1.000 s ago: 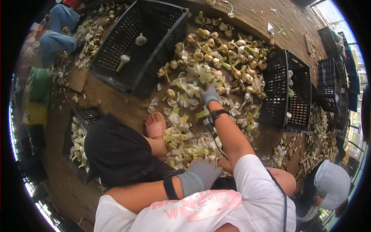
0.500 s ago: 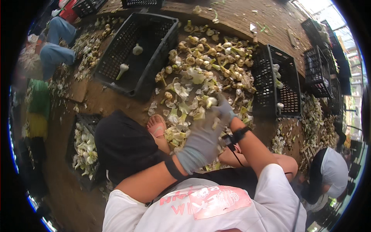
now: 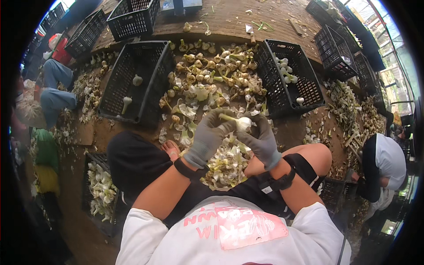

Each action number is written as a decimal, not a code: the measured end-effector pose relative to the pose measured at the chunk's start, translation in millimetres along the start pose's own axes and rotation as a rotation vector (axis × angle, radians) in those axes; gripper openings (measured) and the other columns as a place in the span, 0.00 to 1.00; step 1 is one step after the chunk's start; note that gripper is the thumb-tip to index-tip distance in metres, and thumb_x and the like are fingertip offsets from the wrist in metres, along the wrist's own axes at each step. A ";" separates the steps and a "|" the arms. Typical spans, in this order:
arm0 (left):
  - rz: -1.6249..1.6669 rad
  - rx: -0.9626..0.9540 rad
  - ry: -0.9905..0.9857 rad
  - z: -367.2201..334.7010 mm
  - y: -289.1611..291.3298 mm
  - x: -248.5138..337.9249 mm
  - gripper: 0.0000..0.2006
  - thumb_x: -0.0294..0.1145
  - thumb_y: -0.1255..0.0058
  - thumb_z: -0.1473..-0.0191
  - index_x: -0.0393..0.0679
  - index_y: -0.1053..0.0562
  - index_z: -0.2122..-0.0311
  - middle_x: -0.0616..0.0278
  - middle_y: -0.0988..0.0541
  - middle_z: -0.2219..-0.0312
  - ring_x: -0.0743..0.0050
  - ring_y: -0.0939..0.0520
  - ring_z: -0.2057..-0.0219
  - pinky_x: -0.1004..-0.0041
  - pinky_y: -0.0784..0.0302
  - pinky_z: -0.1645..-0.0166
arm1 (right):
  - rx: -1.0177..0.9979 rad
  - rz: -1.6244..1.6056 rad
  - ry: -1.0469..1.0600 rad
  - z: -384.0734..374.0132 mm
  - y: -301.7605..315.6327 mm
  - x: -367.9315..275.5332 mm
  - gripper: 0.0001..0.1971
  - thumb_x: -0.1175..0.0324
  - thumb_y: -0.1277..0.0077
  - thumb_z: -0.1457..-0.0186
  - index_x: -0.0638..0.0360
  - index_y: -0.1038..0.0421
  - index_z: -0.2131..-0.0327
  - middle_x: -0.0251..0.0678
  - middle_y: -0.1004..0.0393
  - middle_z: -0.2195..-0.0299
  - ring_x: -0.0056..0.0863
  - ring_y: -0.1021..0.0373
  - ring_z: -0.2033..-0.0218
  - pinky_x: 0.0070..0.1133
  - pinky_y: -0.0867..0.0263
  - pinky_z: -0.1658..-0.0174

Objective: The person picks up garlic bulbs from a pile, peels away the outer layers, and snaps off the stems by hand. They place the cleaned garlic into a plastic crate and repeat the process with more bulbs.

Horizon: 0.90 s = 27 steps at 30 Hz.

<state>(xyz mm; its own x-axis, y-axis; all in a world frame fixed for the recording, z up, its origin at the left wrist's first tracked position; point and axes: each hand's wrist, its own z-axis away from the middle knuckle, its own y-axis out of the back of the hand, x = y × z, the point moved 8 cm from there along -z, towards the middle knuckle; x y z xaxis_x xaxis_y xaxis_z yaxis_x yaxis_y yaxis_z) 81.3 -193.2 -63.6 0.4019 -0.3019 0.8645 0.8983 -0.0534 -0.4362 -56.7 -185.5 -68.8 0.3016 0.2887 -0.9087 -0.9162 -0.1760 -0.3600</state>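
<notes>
Near the middle of the frame, a white garlic bulb with a pale green stem is held between two grey-gloved hands. The left hand pinches the stem, its fingers closed; the right hand curls its fingers around the bulb from the right. Directly below them, a heap of garlic peelings lies between the person's legs. Above the hands, in the upper centre, a pile of soiled garlic spreads over the ground, roots and stems attached. At the pile's left stands a black mesh crate containing two separate bulbs; at its right, a second black crate contains a small cluster and one bulb apart. In the lower left, a third crate is filled with whitish garlic. At the right edge, a co-worker in a pale cap bends forward.
</notes>
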 end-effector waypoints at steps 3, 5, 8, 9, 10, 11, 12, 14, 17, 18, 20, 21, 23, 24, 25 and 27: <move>0.368 -0.089 0.178 0.5 -13.7 0.7 0.13 0.32 0.52 0.42 0.42 0.33 0.53 0.64 0.24 0.64 0.76 0.22 0.66 0.76 0.24 0.63 | 0.109 0.379 0.502 4.6 -4.4 -29.4 0.28 0.77 0.37 0.59 0.56 0.40 0.54 0.34 0.36 0.57 0.25 0.34 0.56 0.22 0.34 0.57; 0.541 -0.185 0.199 0.7 -25.0 0.8 0.17 0.39 0.53 0.42 0.46 0.34 0.50 0.64 0.25 0.65 0.73 0.22 0.68 0.73 0.23 0.68 | 0.115 0.639 0.693 10.0 -13.8 -49.7 0.27 0.76 0.37 0.61 0.55 0.39 0.56 0.36 0.37 0.58 0.30 0.35 0.56 0.25 0.35 0.56; 0.380 -0.084 0.099 -0.2 -23.0 0.5 0.18 0.37 0.53 0.41 0.45 0.34 0.47 0.65 0.25 0.65 0.73 0.22 0.67 0.73 0.23 0.67 | 0.089 0.874 0.928 20.1 -24.3 -55.5 0.27 0.75 0.36 0.64 0.54 0.37 0.58 0.40 0.38 0.60 0.42 0.37 0.57 0.31 0.37 0.56; 0.378 -0.087 0.100 -1.3 -23.2 -1.9 0.18 0.37 0.53 0.41 0.45 0.34 0.47 0.65 0.25 0.65 0.73 0.22 0.67 0.73 0.23 0.67 | 0.103 0.871 0.972 23.2 -24.4 -56.7 0.26 0.75 0.37 0.64 0.53 0.36 0.58 0.40 0.37 0.59 0.41 0.36 0.57 0.31 0.36 0.57; 0.417 -0.120 0.085 -3.1 -23.2 -4.1 0.18 0.35 0.54 0.41 0.43 0.34 0.47 0.64 0.25 0.64 0.73 0.22 0.66 0.73 0.23 0.66 | 0.117 0.868 1.016 26.5 -23.7 -58.1 0.25 0.75 0.37 0.63 0.52 0.35 0.58 0.40 0.37 0.59 0.40 0.36 0.58 0.30 0.36 0.58; 0.454 -0.154 0.074 -3.3 -26.6 -0.9 0.18 0.34 0.54 0.41 0.42 0.35 0.46 0.63 0.25 0.63 0.72 0.22 0.64 0.73 0.23 0.65 | 0.123 0.868 1.016 26.3 -21.4 -57.4 0.25 0.75 0.37 0.63 0.52 0.35 0.58 0.40 0.37 0.59 0.40 0.36 0.58 0.30 0.36 0.58; 0.452 -0.158 0.077 -2.8 -28.8 0.8 0.18 0.34 0.54 0.41 0.42 0.35 0.46 0.63 0.25 0.63 0.72 0.22 0.64 0.73 0.23 0.65 | 0.117 0.907 1.034 26.4 -21.4 -56.5 0.25 0.76 0.38 0.63 0.52 0.35 0.58 0.40 0.37 0.59 0.40 0.36 0.58 0.31 0.36 0.58; 0.448 -0.131 0.101 -0.6 -32.1 6.0 0.17 0.30 0.54 0.41 0.40 0.34 0.47 0.62 0.25 0.61 0.72 0.22 0.61 0.73 0.23 0.60 | 0.115 0.947 1.051 28.5 -20.6 -56.5 0.24 0.76 0.39 0.62 0.51 0.34 0.58 0.41 0.37 0.60 0.41 0.35 0.59 0.31 0.36 0.59; 0.468 -0.182 0.095 2.4 -36.4 13.1 0.19 0.27 0.55 0.42 0.39 0.36 0.45 0.60 0.25 0.60 0.71 0.23 0.61 0.71 0.24 0.56 | 0.159 0.999 1.036 30.5 -18.9 -59.4 0.22 0.79 0.42 0.63 0.51 0.33 0.60 0.40 0.37 0.61 0.41 0.35 0.60 0.30 0.35 0.60; 0.466 -0.183 0.096 4.4 -38.7 16.0 0.19 0.27 0.55 0.42 0.39 0.36 0.45 0.60 0.25 0.60 0.71 0.23 0.61 0.71 0.24 0.56 | 0.210 0.952 1.052 32.2 -16.8 -63.9 0.22 0.80 0.43 0.63 0.51 0.32 0.61 0.40 0.37 0.61 0.40 0.35 0.61 0.30 0.35 0.61; 0.399 -0.191 0.067 8.3 -43.7 23.7 0.21 0.25 0.55 0.43 0.39 0.40 0.44 0.60 0.25 0.60 0.70 0.23 0.60 0.69 0.25 0.53 | 0.261 0.905 1.067 35.5 -14.1 -69.4 0.21 0.81 0.44 0.64 0.51 0.32 0.62 0.39 0.37 0.62 0.40 0.35 0.61 0.29 0.35 0.61; 0.399 -0.192 0.068 7.6 -44.8 22.7 0.21 0.25 0.55 0.43 0.39 0.40 0.44 0.60 0.25 0.60 0.70 0.23 0.60 0.69 0.25 0.53 | 0.269 0.911 1.068 36.8 -13.9 -70.8 0.21 0.80 0.43 0.64 0.51 0.31 0.62 0.39 0.37 0.62 0.40 0.35 0.62 0.29 0.35 0.61; 0.401 -0.210 0.040 5.3 -46.6 20.8 0.23 0.23 0.55 0.44 0.38 0.42 0.42 0.60 0.25 0.59 0.71 0.22 0.61 0.70 0.25 0.54 | 0.279 0.917 1.069 38.1 -11.7 -71.2 0.21 0.80 0.42 0.64 0.50 0.31 0.63 0.39 0.37 0.62 0.39 0.35 0.62 0.29 0.35 0.62; 0.400 -0.211 0.041 2.9 -44.2 14.6 0.23 0.23 0.55 0.44 0.38 0.42 0.42 0.60 0.25 0.59 0.71 0.22 0.61 0.70 0.25 0.54 | 0.261 0.938 1.070 37.7 -10.9 -69.3 0.21 0.80 0.42 0.64 0.49 0.31 0.63 0.38 0.38 0.62 0.39 0.35 0.62 0.29 0.35 0.62; 0.292 -0.145 0.081 -1.4 -35.7 0.8 0.22 0.23 0.55 0.44 0.38 0.41 0.43 0.60 0.25 0.60 0.73 0.23 0.61 0.72 0.24 0.56 | 0.243 0.958 1.070 37.0 -10.8 -67.2 0.21 0.79 0.41 0.64 0.48 0.31 0.63 0.38 0.38 0.62 0.39 0.35 0.62 0.29 0.35 0.62; 0.182 -0.081 0.123 -3.1 -33.4 -6.2 0.21 0.22 0.55 0.44 0.38 0.39 0.44 0.61 0.25 0.61 0.75 0.23 0.62 0.74 0.24 0.57 | 0.248 1.013 1.126 37.8 -11.8 -64.5 0.21 0.80 0.41 0.64 0.47 0.31 0.63 0.38 0.38 0.62 0.39 0.35 0.62 0.29 0.35 0.62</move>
<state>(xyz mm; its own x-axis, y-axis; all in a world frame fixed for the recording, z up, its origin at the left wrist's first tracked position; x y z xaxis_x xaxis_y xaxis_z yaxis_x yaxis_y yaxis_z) 48.3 -192.5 -55.1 0.5266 -0.4273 0.7350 0.7939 -0.0620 -0.6048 -75.4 -166.4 2.1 -0.5243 -0.7121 -0.4669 -0.8385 0.3363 0.4287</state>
